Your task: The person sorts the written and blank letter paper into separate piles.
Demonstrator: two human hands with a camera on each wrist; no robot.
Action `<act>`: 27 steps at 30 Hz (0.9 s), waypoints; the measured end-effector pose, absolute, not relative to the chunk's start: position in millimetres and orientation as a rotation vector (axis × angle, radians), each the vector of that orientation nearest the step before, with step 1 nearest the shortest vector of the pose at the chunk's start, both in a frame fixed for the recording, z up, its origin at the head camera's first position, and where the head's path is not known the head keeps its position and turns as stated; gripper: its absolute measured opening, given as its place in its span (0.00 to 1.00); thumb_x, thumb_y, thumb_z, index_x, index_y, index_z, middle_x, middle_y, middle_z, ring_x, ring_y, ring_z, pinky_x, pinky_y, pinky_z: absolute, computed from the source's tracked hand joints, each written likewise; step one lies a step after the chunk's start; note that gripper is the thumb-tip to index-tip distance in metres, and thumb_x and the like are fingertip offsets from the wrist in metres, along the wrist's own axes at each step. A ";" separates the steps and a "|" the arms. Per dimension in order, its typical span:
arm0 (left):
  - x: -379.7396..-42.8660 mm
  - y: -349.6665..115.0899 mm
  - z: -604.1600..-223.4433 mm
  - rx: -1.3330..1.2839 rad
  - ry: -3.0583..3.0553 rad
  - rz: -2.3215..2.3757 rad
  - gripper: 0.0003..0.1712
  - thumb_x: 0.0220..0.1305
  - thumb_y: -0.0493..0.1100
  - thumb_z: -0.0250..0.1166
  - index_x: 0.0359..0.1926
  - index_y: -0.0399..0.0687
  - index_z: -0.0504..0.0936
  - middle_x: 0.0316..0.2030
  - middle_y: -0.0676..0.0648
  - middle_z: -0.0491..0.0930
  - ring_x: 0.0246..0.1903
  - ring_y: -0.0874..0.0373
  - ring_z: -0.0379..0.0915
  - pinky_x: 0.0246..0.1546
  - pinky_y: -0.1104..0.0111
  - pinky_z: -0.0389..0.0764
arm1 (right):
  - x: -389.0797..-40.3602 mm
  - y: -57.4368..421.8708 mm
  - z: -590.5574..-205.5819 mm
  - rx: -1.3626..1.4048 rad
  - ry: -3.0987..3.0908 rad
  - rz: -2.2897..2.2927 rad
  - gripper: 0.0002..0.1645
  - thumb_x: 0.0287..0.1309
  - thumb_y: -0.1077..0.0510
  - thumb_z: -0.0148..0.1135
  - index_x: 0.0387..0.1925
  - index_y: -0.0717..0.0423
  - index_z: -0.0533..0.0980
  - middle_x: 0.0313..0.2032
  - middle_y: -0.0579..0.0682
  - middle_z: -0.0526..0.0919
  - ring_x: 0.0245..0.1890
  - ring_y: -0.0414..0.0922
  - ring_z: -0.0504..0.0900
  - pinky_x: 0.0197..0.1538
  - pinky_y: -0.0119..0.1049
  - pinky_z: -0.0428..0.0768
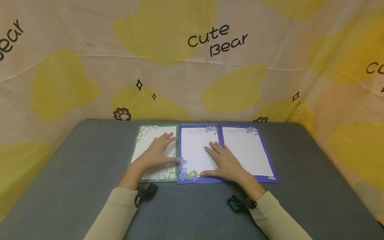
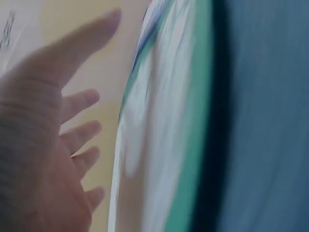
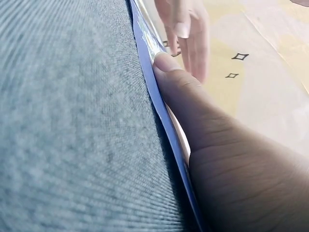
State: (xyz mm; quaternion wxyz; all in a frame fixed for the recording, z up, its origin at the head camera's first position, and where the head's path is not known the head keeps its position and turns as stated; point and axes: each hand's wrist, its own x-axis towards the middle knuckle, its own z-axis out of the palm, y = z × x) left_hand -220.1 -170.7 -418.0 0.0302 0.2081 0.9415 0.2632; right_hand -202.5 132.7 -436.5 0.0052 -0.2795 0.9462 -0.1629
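A green-bordered floral sheet of paper (image 1: 144,141) lies at the left of a row of three. Beside it is a purple-bordered sheet (image 1: 195,150) with blue flowers at its corners, and a similar purple-bordered sheet (image 1: 249,153) lies at the right. Over the green sheet my left hand (image 1: 154,153) is spread, its thumb pointing toward the middle sheet; the left wrist view has that hand (image 2: 43,121) raised off the paper. My right hand (image 1: 226,163) rests across both purple sheets, fingers straight. Its thumb (image 3: 176,79) lies along the lower purple edge.
Under the papers is a grey table (image 1: 90,186). A patterned cloth (image 1: 168,73) with yellow patches hangs behind and around it. Each wrist wears a dark band with a camera mount, and the right mount (image 1: 240,204) has a green face.
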 end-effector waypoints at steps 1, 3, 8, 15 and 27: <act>-219.3 -163.8 -417.8 0.684 2.877 0.806 0.55 0.51 0.65 0.75 0.75 0.49 0.66 0.78 0.38 0.56 0.80 0.36 0.42 0.76 0.34 0.38 | -202.7 132.6 -436.5 -0.874 2.964 -0.508 0.63 0.46 0.21 0.67 0.76 0.51 0.63 0.78 0.57 0.58 0.80 0.59 0.54 0.79 0.62 0.53; -217.1 -151.5 -419.5 0.734 2.834 0.784 0.56 0.51 0.67 0.75 0.76 0.50 0.65 0.79 0.40 0.55 0.80 0.38 0.41 0.77 0.35 0.41 | -203.1 132.4 -436.7 -0.873 2.968 -0.507 0.63 0.46 0.22 0.67 0.76 0.51 0.63 0.78 0.57 0.58 0.79 0.59 0.55 0.79 0.61 0.53; -211.0 -133.4 -429.6 0.741 2.847 0.696 0.60 0.49 0.72 0.73 0.78 0.55 0.62 0.81 0.43 0.47 0.81 0.39 0.35 0.76 0.34 0.35 | -203.9 130.9 -437.4 -0.883 2.981 -0.511 0.62 0.46 0.22 0.68 0.75 0.52 0.65 0.78 0.57 0.60 0.79 0.59 0.56 0.79 0.59 0.55; -207.3 -129.0 -436.2 0.717 2.924 0.657 0.58 0.48 0.73 0.72 0.76 0.55 0.65 0.80 0.44 0.54 0.81 0.40 0.39 0.77 0.35 0.36 | -204.1 129.0 -437.2 -0.876 2.992 -0.520 0.62 0.46 0.22 0.69 0.74 0.52 0.66 0.77 0.57 0.61 0.78 0.59 0.59 0.78 0.60 0.59; -211.2 -126.8 -441.3 0.725 2.934 0.750 0.52 0.51 0.71 0.72 0.73 0.57 0.69 0.77 0.46 0.61 0.80 0.41 0.46 0.77 0.36 0.38 | -208.3 134.9 -434.3 -0.399 3.227 -0.879 0.38 0.62 0.35 0.64 0.64 0.56 0.76 0.68 0.59 0.75 0.71 0.59 0.71 0.73 0.60 0.67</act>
